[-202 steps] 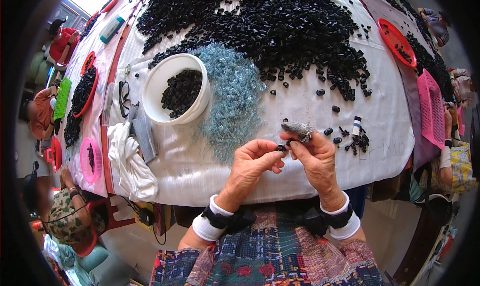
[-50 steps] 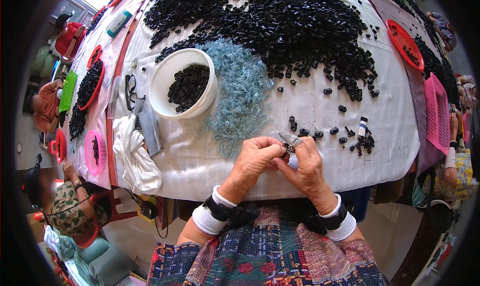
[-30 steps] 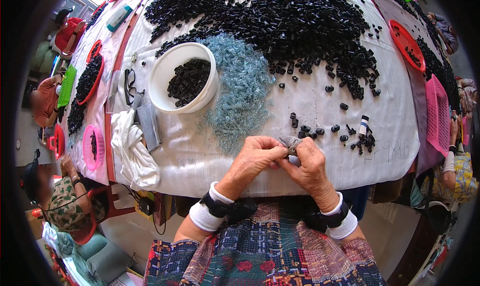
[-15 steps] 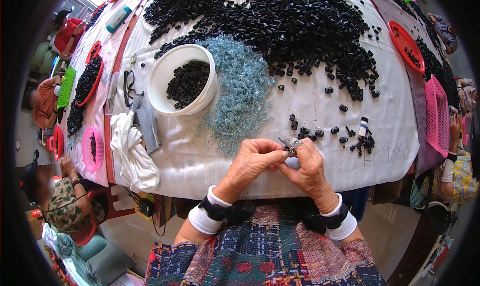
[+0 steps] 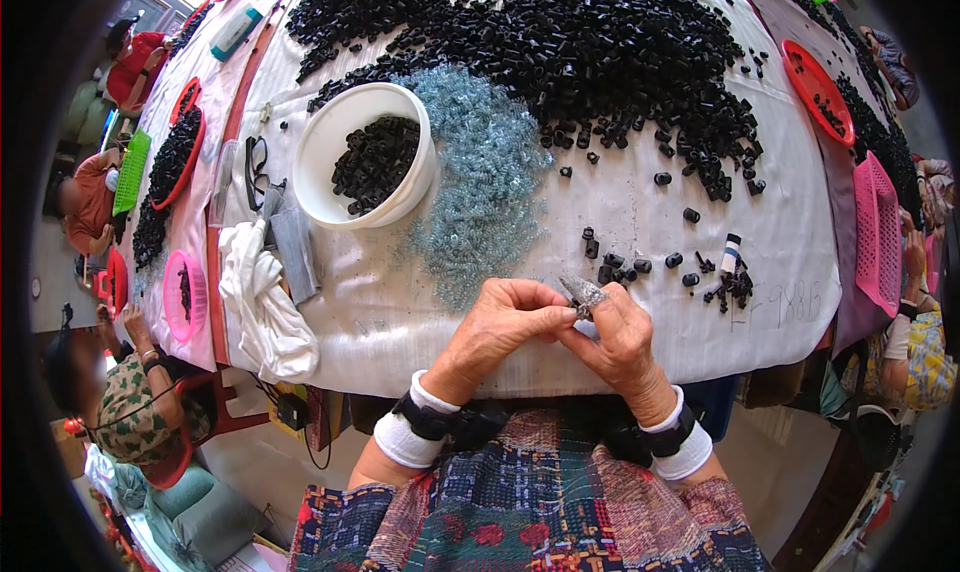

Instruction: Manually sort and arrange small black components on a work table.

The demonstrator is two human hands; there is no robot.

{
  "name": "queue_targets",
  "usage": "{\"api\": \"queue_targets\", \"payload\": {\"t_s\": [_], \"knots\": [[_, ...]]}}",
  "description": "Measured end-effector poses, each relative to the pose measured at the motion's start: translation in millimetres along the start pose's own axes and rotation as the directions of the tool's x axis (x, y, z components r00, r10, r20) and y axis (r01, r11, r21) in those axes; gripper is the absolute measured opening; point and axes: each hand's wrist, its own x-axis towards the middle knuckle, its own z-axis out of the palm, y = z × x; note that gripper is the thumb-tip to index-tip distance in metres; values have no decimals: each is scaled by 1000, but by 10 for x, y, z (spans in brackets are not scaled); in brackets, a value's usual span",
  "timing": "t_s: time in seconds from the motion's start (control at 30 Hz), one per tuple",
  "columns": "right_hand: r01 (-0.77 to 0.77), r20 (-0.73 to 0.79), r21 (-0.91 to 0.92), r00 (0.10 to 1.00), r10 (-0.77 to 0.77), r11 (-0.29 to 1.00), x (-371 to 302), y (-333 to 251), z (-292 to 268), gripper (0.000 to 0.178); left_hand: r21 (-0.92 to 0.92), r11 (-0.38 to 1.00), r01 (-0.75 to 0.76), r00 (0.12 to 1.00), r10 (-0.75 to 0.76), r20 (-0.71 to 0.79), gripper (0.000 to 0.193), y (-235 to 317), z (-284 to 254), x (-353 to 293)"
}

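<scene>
In front of me, just above the table's near edge, my two hands meet fingertip to fingertip. My right hand [image 5: 617, 344] is closed round a pointed grey tool [image 5: 580, 291], its tip angled up and left; its exact kind is unclear. My left hand [image 5: 507, 324] pinches a small dark piece [image 5: 580, 311] against the tool, mostly hidden by the fingers. Beyond the hands lie several loose black plastic caps [image 5: 612, 269]. A mound of small clear bluish rings [image 5: 475, 182] spreads up and left of them.
A white tub [image 5: 312, 152] holding black parts stands left of the rings. A large heap of black caps [image 5: 600, 52] covers the far table. White cloth [image 5: 262, 297], eyeglasses [image 5: 257, 167], a small white-and-black bottle [image 5: 730, 252] and a pink basket [image 5: 876, 234] lie around. People sit on both sides.
My hands stay together at nearly the same spot. The grey tool has tilted slightly to the left in my right hand.
</scene>
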Motion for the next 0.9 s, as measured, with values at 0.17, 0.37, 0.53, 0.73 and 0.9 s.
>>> {"api": "queue_targets", "payload": {"t_s": [0.17,0.37,0.53,0.73,0.9], "knots": [[45,-15,0,999,-45,999,-22,36,40,29,16,1000,2,1000,-2,8,17,-23,-31,29],[63,-19,11,998,-63,998,-45,41,73,27,6,1000,16,1000,-16,8,20,-1,-25,15],[-11,-78,27,997,14,1000,-14,-4,10,24,-197,975,102,994,-109,-22,26,44,-13,21],[59,11,-44,998,-59,997,15,-85,-118,25,56,995,84,992,-89,93,23,80,44,-36],[-66,134,58,989,58,996,72,-128,-233,21,120,991,59,988,-75,131,21,46,-18,-43]]}}
